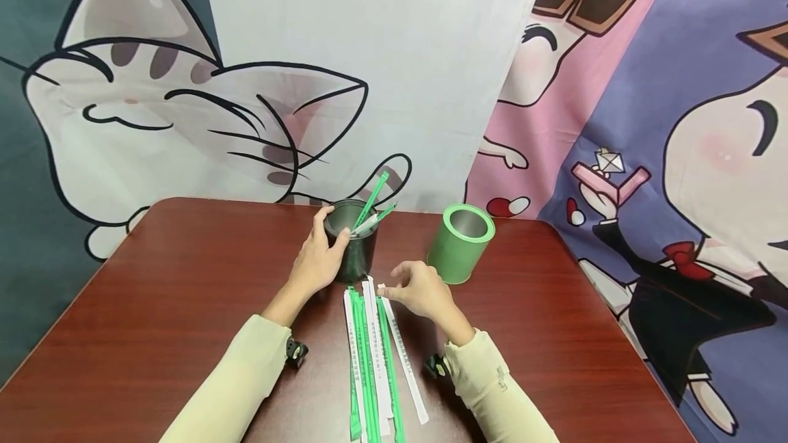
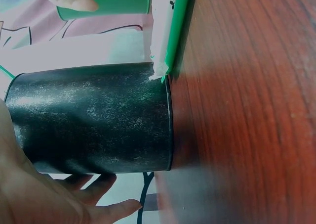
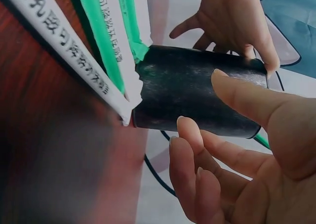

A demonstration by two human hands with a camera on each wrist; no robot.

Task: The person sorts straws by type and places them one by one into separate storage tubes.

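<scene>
My left hand (image 1: 315, 260) holds a black cylindrical cup (image 1: 358, 260) near its rim, thumb on the near side. Green and white paper-wrapped straws (image 1: 373, 195) lean out of the cup's mouth. A bundle of similar wrapped straws (image 1: 374, 354) lies on the table just before it, tips close to the cup's base. Above the far ends of the bundle is my right hand (image 1: 426, 291), its fingers loosely bent and thumb apart. Nothing shows between thumb and fingers in the right wrist view, where the black cup (image 3: 192, 93) stands beyond them.
A green cylindrical cup (image 1: 457, 251) stands at the back right of the brown wooden table (image 1: 203, 306), beyond my right hand. Behind the table's far edge hangs a cartoon-printed cloth (image 1: 382, 53). Dark wrist devices (image 1: 297, 353) sit at both cuffs.
</scene>
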